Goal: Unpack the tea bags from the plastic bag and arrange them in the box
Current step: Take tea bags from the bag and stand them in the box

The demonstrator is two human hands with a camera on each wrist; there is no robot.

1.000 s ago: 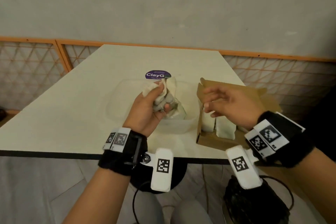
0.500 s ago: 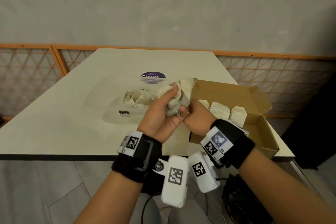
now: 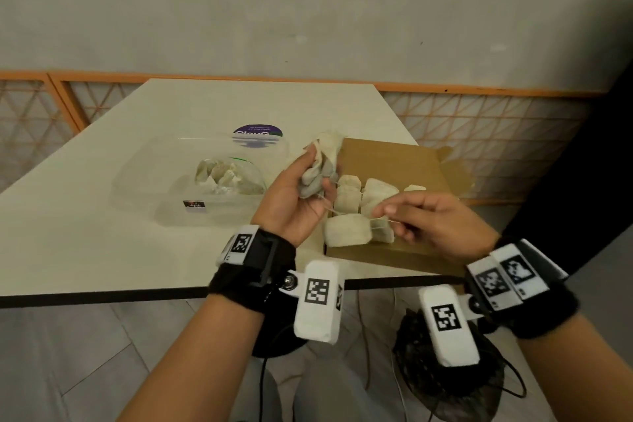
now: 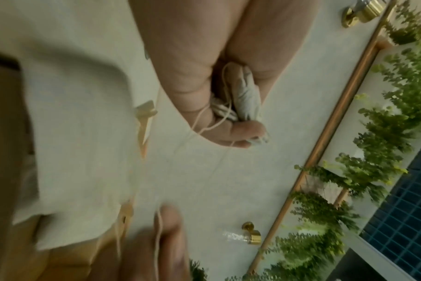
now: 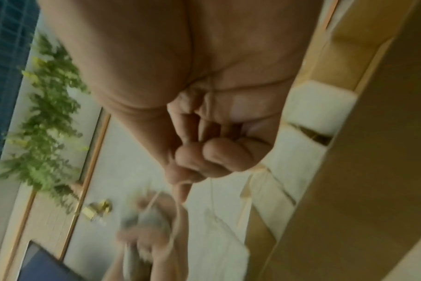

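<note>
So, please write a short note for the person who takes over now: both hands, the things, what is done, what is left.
Left hand: holds a bunch of tea bags above the table.
Right hand: pinches a string that runs to the bunch.
Done: several tea bags already lie in the cardboard box.
Left: pull the held bags apart and place them; more wait in the plastic bag, inside the clear tub.

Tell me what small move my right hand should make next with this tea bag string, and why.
Probably keep drawing the string gently toward the cardboard box until one bag comes free. The right hand pinches that string, which runs taut back to the bunch of tea bags gripped in the left hand. The strings look tangled there, so a hard tug might pull several out.
</note>
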